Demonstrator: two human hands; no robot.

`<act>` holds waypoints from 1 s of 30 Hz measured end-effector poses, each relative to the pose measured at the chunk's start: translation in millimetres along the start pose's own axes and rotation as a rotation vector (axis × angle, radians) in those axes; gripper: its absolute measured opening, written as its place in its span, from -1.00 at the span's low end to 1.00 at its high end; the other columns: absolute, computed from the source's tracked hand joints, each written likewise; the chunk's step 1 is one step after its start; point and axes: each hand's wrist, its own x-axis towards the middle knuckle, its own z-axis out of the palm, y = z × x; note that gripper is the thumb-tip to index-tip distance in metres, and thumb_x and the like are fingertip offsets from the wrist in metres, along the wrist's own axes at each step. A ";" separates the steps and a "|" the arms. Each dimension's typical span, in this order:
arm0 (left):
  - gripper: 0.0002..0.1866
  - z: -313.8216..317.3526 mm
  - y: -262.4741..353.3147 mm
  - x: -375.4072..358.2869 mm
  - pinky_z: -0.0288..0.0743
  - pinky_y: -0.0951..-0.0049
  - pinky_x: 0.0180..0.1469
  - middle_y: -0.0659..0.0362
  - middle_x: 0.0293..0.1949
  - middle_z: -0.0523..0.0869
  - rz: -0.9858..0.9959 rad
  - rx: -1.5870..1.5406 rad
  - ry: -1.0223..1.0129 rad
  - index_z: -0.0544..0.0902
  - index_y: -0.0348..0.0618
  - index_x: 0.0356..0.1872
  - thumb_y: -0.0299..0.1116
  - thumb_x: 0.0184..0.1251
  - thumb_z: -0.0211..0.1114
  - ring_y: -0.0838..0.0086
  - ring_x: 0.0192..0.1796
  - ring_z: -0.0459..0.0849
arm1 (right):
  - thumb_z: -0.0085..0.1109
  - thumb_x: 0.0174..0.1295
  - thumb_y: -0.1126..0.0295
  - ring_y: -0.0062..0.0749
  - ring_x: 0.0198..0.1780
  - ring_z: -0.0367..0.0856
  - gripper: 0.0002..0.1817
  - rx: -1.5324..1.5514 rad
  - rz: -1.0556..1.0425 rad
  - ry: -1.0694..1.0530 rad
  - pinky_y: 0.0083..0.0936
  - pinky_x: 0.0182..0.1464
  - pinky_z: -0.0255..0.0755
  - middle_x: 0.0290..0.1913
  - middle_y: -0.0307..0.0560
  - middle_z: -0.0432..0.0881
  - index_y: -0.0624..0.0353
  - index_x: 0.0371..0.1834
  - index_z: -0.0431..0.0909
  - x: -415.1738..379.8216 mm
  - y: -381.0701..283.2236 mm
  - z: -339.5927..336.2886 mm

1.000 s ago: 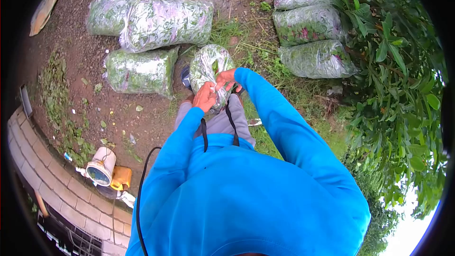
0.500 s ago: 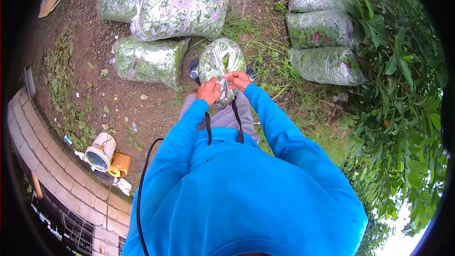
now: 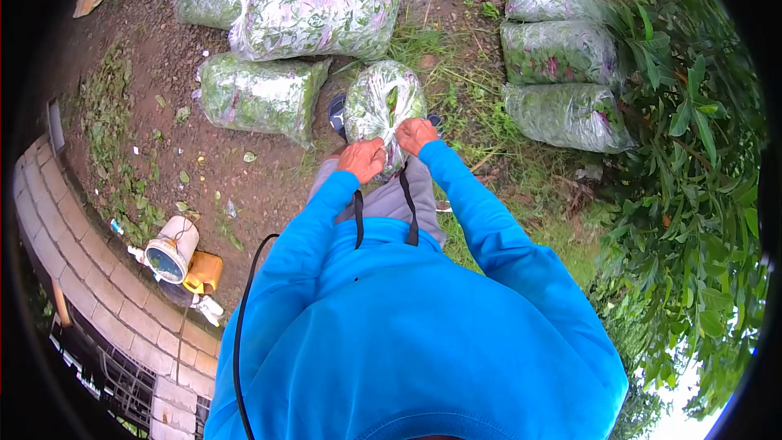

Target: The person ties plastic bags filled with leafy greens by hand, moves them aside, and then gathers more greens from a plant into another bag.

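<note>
Two hands meeting at the near end of a clear bag of leaves point(image 3: 381, 106). Fingers of the left hand point(image 3: 362, 159) curled and pinching the gathered plastic at its mouth; fingers of the right hand point(image 3: 415, 134) bent over the same neck, touching it from the other side. Bag standing in front of the legs, long axis running away from the body, closed end pointing toward the stacked bags point(image 3: 285, 12) on bare dirt. Both blue sleeves point(image 3: 481, 220) stretched forward and down, elbows out. More filled bags point(image 3: 562, 73) lying on grass to the right, near a shrub point(image 3: 692, 155).
</note>
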 end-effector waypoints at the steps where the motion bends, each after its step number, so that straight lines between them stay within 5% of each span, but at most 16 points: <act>1: -0.79 0.7 2.8 -0.2 0.35 -0.02 -0.28 -0.19 -0.47 0.58 0.013 0.024 -0.021 0.49 -0.22 -0.38 -0.26 0.22 0.06 -0.14 -0.33 0.54 | 0.09 0.13 0.33 -0.10 -0.36 0.64 -0.79 0.082 0.063 -0.093 -0.31 -0.25 0.51 -0.38 0.12 0.65 0.21 -0.32 0.65 3.7 -0.9 -2.9; 2: -0.80 0.3 6.6 -1.2 0.35 -0.03 -0.27 -0.18 -0.45 0.59 0.026 0.047 -0.045 0.49 -0.22 -0.38 -0.27 0.20 0.06 -0.14 -0.32 0.54 | 0.12 0.17 0.24 -0.39 -0.44 0.58 -0.75 0.350 0.334 -0.330 -0.43 -0.34 0.47 -0.48 -0.07 0.61 0.19 -0.29 0.65 5.5 -15.6 -20.9; 6: -0.80 -10.5 20.5 7.0 0.35 -0.04 -0.25 -0.17 -0.43 0.60 0.028 0.032 -0.150 0.50 -0.20 -0.36 -0.27 0.20 0.04 -0.14 -0.30 0.54 | 0.12 0.21 0.20 -0.55 -0.51 0.47 -0.72 0.494 0.285 -0.392 -0.51 -0.40 0.40 -0.57 -0.22 0.50 0.19 -0.23 0.63 13.8 11.4 6.0; 9: -0.78 -25.6 18.1 21.6 0.35 -0.02 -0.25 -0.17 -0.45 0.59 0.055 -0.050 -0.148 0.52 -0.20 -0.33 -0.26 0.21 0.04 -0.14 -0.32 0.54 | 0.11 0.23 0.22 -0.48 -0.48 0.49 -0.72 0.507 0.161 -0.482 -0.44 -0.37 0.40 -0.55 -0.16 0.50 0.19 -0.17 0.61 11.8 16.3 8.2; 11: -0.77 -31.7 11.1 31.7 0.34 0.02 -0.27 -0.17 -0.48 0.58 0.051 -0.022 -0.187 0.54 -0.20 -0.29 -0.26 0.21 0.04 -0.14 -0.33 0.53 | 0.12 0.21 0.21 -0.25 -0.45 0.53 -0.74 0.387 -0.087 -0.187 -0.32 -0.34 0.40 -0.51 -0.05 0.54 0.20 -0.29 0.62 1.9 10.7 2.5; 16: -0.78 -19.8 -9.1 56.4 0.36 0.06 -0.24 -0.15 -0.45 0.57 0.007 -0.179 -0.100 0.52 -0.21 -0.36 -0.25 0.16 0.06 -0.09 -0.31 0.53 | 0.16 0.18 0.28 0.06 -0.14 0.53 -0.73 0.150 -0.355 -0.116 -0.17 -0.09 0.44 -0.22 0.13 0.54 0.21 -0.14 0.56 6.4 14.4 -6.6; 21: -0.76 0.9 -19.0 66.1 0.36 0.12 -0.25 -0.07 -0.46 0.57 -0.004 -0.297 0.022 0.50 -0.23 -0.39 -0.23 0.17 0.07 -0.02 -0.32 0.53 | 0.20 0.09 0.32 0.12 -0.09 0.51 -0.70 0.098 -0.374 -0.060 -0.16 -0.05 0.45 -0.18 0.17 0.53 0.24 -0.15 0.49 11.3 14.2 -4.8; 23: -0.67 6.0 -22.6 66.7 0.42 0.29 -0.20 0.03 -0.45 0.60 -0.121 -0.332 -0.036 0.54 -0.27 -0.23 -0.17 0.24 0.07 0.29 -0.34 0.60 | 0.20 0.06 0.37 0.12 -0.13 0.52 -0.74 0.101 -0.392 0.048 -0.15 -0.09 0.45 -0.20 0.15 0.52 0.23 -0.19 0.50 11.5 12.0 -3.0; 24: -0.68 8.2 -24.6 67.6 0.41 0.39 -0.32 0.12 -0.52 0.56 -0.117 -0.363 -0.037 0.55 -0.24 -0.29 -0.15 0.23 0.06 0.44 -0.44 0.53 | 0.20 0.06 0.37 0.12 -0.13 0.52 -0.74 0.099 -0.392 0.040 -0.15 -0.09 0.45 -0.20 0.15 0.52 0.23 -0.19 0.50 10.7 11.3 -2.5; 30: -0.69 22.6 -46.2 80.5 0.28 0.44 -0.65 0.19 -0.58 0.56 -0.497 -0.680 -0.201 0.55 -0.19 -0.43 -0.11 0.14 0.09 0.54 -0.65 0.42 | 0.19 0.05 0.44 0.09 -0.26 0.54 -0.78 -0.061 -0.475 0.177 -0.15 -0.23 0.47 -0.29 0.13 0.51 0.25 -0.22 0.50 10.4 -1.7 -3.4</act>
